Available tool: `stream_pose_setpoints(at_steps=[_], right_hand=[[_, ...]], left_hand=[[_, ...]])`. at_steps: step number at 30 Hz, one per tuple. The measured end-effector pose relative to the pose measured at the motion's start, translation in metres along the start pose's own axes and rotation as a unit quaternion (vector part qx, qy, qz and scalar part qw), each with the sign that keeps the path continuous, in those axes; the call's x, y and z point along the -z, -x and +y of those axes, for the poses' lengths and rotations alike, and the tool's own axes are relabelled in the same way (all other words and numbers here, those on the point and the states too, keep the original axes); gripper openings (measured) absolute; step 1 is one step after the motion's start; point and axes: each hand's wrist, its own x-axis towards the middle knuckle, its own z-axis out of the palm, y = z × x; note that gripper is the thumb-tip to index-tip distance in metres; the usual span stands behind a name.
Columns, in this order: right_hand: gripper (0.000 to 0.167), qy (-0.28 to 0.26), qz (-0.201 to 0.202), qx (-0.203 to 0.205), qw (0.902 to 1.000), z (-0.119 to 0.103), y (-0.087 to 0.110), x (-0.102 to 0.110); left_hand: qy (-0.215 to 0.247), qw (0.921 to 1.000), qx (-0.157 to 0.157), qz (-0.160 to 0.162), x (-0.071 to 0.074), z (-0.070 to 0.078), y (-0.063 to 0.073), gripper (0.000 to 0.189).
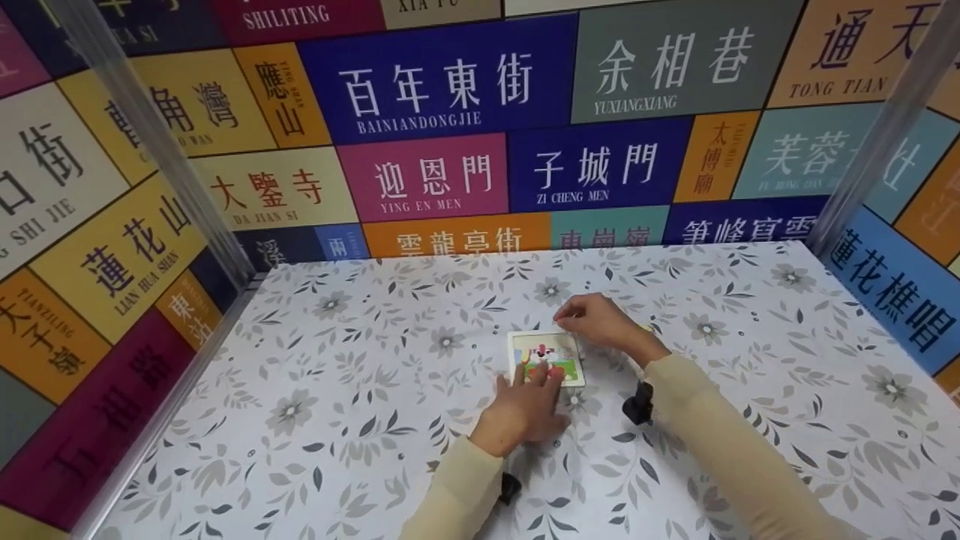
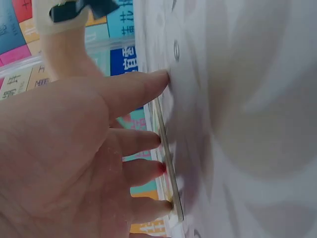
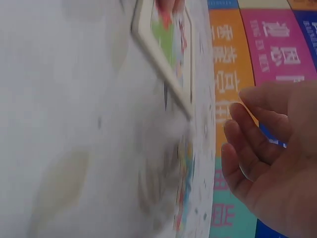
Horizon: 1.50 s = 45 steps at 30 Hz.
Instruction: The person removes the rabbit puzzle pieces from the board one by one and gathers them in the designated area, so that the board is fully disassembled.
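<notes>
A small flat picture board with a pale raised rim lies on the floral tablecloth, its picture showing green, red and white. My left hand reaches over its near side, and the extended fingertips press on the picture. In the left wrist view the thumb lies beside the board's thin edge. My right hand hovers by the far right corner, its fingers loosely bent. Seen from the right wrist, those fingers hold nothing visible and stand apart from the board's rim.
Some flat colourful things lie on the cloth beyond the board's right side, mostly hidden behind the right wrist in the head view. The floral tablecloth reaches to walls of coloured sign panels. Dark wrist devices sit under both forearms.
</notes>
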Motion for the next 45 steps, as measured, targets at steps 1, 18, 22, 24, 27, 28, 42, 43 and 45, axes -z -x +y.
stream_pose_setpoints(at_steps=[1,18,22,24,27,28,42,43,45], right_hand=[[0.024,-0.002,-0.008,0.005,1.0000,-0.004,-0.002,-0.004],[0.018,-0.009,-0.072,0.036,0.9967,-0.009,-0.014,-0.041],[0.019,-0.008,-0.076,0.030,0.9966,-0.008,-0.014,-0.043],[0.021,-0.008,-0.078,0.025,0.9966,-0.008,-0.014,-0.043],[0.023,-0.013,-0.084,0.029,0.9960,-0.008,-0.013,-0.042],[0.024,-0.017,-0.086,0.032,0.9956,-0.008,-0.013,-0.041],[0.013,-0.065,-0.094,0.023,0.9932,-0.005,-0.014,-0.039],[0.013,-0.066,-0.090,0.022,0.9935,-0.005,-0.015,-0.039],[0.011,-0.068,-0.081,0.018,0.9942,-0.006,-0.015,-0.040]], left_hand=[[0.002,1.0000,-0.001,0.000,0.000,0.000,0.000,0.070],[0.026,0.9992,0.000,-0.028,0.004,-0.006,-0.001,0.069],[0.038,0.9987,0.002,-0.033,0.004,-0.006,-0.001,0.070],[0.038,0.9987,0.000,-0.034,0.004,-0.006,-0.001,0.070],[0.036,0.9988,0.000,-0.033,0.004,-0.005,-0.001,0.070],[0.034,0.9989,0.000,-0.032,0.004,-0.005,-0.001,0.070],[0.031,0.9990,0.004,-0.031,0.005,-0.003,0.000,0.071],[0.032,0.9990,0.003,-0.029,0.005,-0.003,0.000,0.071],[0.034,0.9990,0.003,-0.029,0.005,-0.004,-0.001,0.071]])
